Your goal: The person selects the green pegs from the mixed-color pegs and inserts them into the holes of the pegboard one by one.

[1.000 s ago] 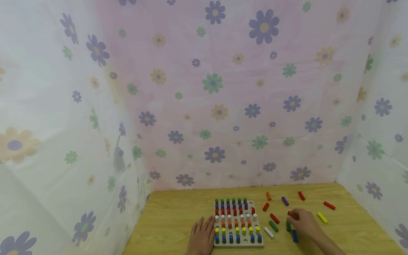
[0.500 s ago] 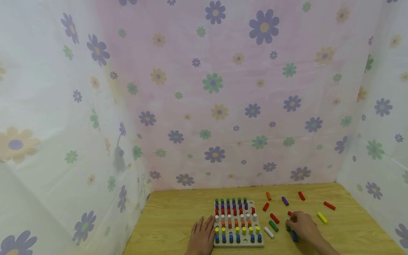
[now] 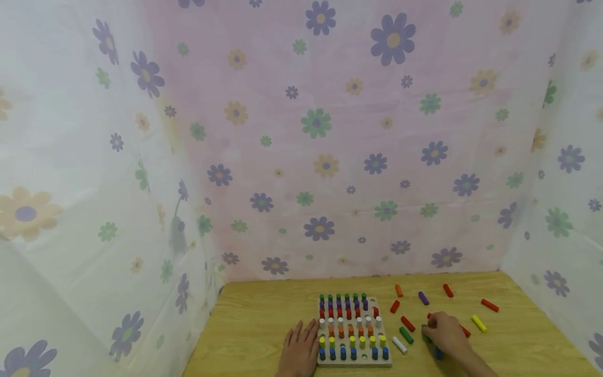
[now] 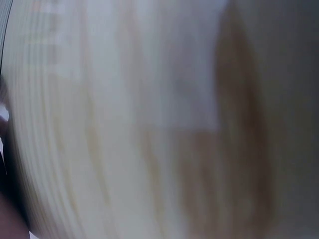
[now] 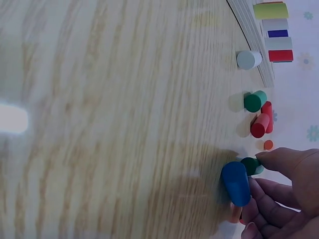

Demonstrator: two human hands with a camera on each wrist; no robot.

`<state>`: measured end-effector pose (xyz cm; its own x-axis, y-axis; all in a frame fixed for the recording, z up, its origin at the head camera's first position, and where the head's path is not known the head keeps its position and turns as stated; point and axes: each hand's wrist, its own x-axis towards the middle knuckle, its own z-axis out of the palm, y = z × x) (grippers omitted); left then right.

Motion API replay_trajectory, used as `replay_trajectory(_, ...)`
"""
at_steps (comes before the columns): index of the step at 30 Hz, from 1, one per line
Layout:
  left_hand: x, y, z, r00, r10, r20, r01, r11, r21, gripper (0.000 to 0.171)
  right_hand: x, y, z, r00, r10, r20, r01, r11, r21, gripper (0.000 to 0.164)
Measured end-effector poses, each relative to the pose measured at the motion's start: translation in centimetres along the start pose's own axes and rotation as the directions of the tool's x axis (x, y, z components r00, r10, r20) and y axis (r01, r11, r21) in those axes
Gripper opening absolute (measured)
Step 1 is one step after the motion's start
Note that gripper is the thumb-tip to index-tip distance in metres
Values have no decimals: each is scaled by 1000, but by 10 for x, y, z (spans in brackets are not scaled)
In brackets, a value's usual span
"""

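Note:
A pegboard (image 3: 355, 362) with rows of coloured pegs stands on the wooden table. Flat at its left edge rests my left hand (image 3: 298, 350), fingers straight. To the right of the board, my right hand (image 3: 449, 336) reaches down among loose pegs. In the right wrist view its thumb and index finger pinch a green peg (image 5: 250, 166), mostly covered by the fingers in the head view. Directly beside it lies a blue peg (image 5: 236, 183), partly under the hand. Red pegs (image 3: 465, 330) show around the hand. The left wrist view is blurred, showing mostly wood grain.
Loose around the board's right side lie a white peg (image 3: 399, 344), a green peg (image 3: 406, 335), a yellow peg (image 3: 479, 323), a purple peg (image 3: 423, 298), an orange peg (image 3: 399, 290) and several red ones. Flowered cloth (image 3: 325, 199) encloses the table's back and sides.
My right hand has lowered slightly over the green and blue pegs, covering more of them, and its fingers have closed on the green peg. The left hand stays put.

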<state>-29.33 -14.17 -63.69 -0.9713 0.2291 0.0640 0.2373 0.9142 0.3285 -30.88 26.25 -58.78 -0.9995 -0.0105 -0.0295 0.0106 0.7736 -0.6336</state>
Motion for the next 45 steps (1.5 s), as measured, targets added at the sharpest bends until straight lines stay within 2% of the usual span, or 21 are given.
replay_trajectory(9, 1, 1, -1, 1000, -17, 19, 17, 1000, 25, 54, 3, 2, 0, 1000, -4, 29, 3, 1000, 19, 26)
replay_trajectory(17, 1, 0, 0, 1000, -6, 14, 6, 1000, 23, 56, 4, 1, 0, 999, -39, 27, 38, 997, 61, 14)
replay_trajectory(26, 3, -1, 2, 1000, -14, 0, 14, 1000, 20, 55, 7, -2, 1, 997, -58, 46, 57, 998, 28, 14)
replay_trajectory(33, 4, -3, 5, 1000, -21, 2, 21, 999, 47, 56, 7, -5, 2, 998, -14, 57, 13, 1000, 10, 18)
replay_trajectory(38, 3, -2, 5, 1000, -24, -2, 24, 999, 28, 56, 5, -6, 3, 999, -23, 46, 23, 1000, -11, 19)
replay_trajectory(45, 3, -2, 7, 999, -34, -3, 34, 999, 42, 57, 5, -5, 3, 999, -32, 39, 31, 999, 23, 16)
